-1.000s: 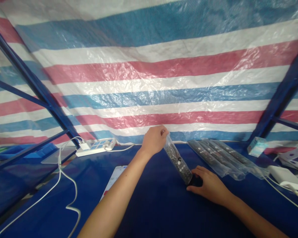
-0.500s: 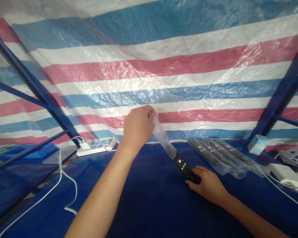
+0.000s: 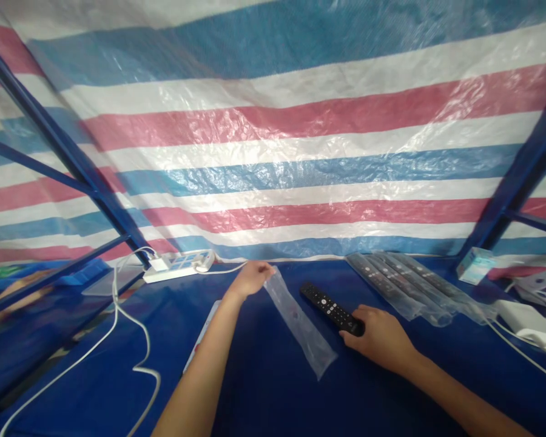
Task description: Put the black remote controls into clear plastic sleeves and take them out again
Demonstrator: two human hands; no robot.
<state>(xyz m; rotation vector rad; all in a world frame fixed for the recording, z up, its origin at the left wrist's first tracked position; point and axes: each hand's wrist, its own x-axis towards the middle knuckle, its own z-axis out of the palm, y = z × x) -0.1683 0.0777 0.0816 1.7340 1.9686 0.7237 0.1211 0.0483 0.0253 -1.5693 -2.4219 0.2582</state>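
Remote control (image 3: 330, 308), black, over mid-table, slants out from the right hand (image 3: 382, 337); thumb and fingers clamped on its near end. Left hand (image 3: 252, 278) has fingertips pinched together on the far end of a clear plastic sleeve (image 3: 300, 321), just left of the remote, a gap between. Blue tabletop (image 3: 273, 388) shows between the forearms; its back edge runs along striped sheeting (image 3: 300, 212). Bagged remotes (image 3: 395, 285) lie to the right, phone (image 3: 203, 332) beside the left forearm.

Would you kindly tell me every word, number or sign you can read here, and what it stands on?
No text can be read for certain.
Black remote: button markings, too small.
Bagged remotes: markings too small and blurred.
Small box: print too blurred.
Phone: mostly hidden, nothing legible.
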